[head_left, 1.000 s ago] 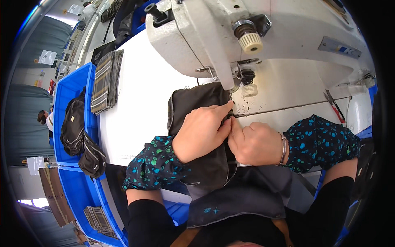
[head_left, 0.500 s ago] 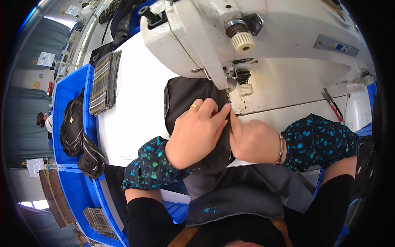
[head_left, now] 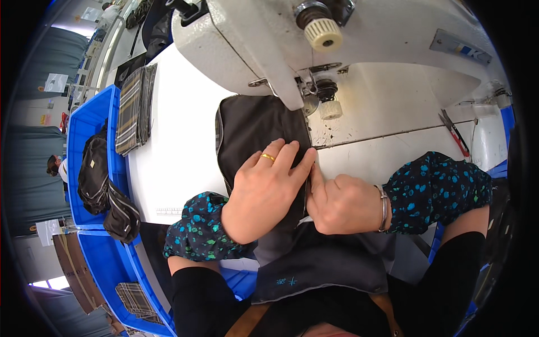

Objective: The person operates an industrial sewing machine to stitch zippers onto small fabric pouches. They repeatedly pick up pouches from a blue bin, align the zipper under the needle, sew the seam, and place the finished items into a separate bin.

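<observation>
A white sewing machine (head_left: 241, 33) stands over a dark zippered fabric piece (head_left: 252, 121), whose top right edge lies under the needle area (head_left: 309, 95). My left hand (head_left: 264, 191), with a gold ring, lies over the fabric, fingers stretched and slightly bent, their tips near the right edge. My right hand (head_left: 342, 208) is closed on that edge just below, index finger pointing up along it, touching or almost touching my left index finger. The lower part of the piece is hidden under my hands and dark cloth in front.
Stacked plaid pieces (head_left: 135, 109) lie left on the white tabletop (head_left: 174, 140). A blue bin (head_left: 78, 140) holds black bags (head_left: 92, 168); another bin (head_left: 95, 264) holds plaid pieces. Red-and-black scissors (head_left: 457, 135) lie at the right. A co-worker (head_left: 56, 165) is at the far left.
The fabric piece's top has shifted left and up in the picture, as has the machine. My left hand has moved down along the piece, fingers more spread; my right hand has moved slightly down.
</observation>
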`<act>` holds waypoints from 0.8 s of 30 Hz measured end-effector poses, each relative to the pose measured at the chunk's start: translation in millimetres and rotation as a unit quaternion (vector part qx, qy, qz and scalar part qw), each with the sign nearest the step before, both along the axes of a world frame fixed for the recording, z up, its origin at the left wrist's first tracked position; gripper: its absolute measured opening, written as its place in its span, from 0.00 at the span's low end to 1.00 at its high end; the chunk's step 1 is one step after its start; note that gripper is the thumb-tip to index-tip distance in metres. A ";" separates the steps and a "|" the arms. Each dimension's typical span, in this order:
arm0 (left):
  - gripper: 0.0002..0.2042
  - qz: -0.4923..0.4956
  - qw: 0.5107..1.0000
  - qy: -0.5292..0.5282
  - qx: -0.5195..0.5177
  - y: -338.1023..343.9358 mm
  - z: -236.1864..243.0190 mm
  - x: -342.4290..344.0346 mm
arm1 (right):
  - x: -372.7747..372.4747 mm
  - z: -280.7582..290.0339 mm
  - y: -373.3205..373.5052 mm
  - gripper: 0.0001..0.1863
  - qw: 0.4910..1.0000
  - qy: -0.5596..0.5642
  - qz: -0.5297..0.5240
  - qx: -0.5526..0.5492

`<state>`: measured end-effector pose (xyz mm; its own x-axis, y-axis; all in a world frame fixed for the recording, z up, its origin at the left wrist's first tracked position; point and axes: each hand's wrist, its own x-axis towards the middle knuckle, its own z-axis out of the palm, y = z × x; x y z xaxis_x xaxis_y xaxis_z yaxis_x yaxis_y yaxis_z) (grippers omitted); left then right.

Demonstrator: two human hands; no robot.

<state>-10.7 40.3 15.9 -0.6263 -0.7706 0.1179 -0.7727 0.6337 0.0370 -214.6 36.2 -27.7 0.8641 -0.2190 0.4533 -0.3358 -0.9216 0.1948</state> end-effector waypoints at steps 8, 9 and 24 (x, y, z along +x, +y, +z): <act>0.20 -0.041 0.999 0.002 -0.012 -6.6 7.7 -2.5 | -0.3 2.8 -2.4 0.17 1.000 0.006 0.010 -0.007; 0.20 -0.046 0.999 0.008 -0.010 -6.9 5.4 -0.7 | 0.0 1.6 -2.2 0.17 1.000 0.005 0.010 -0.007; 0.20 -0.012 0.998 0.063 -0.026 -28.4 -5.7 5.2 | 5.3 -8.3 -22.6 0.14 1.000 -0.006 -0.016 -0.013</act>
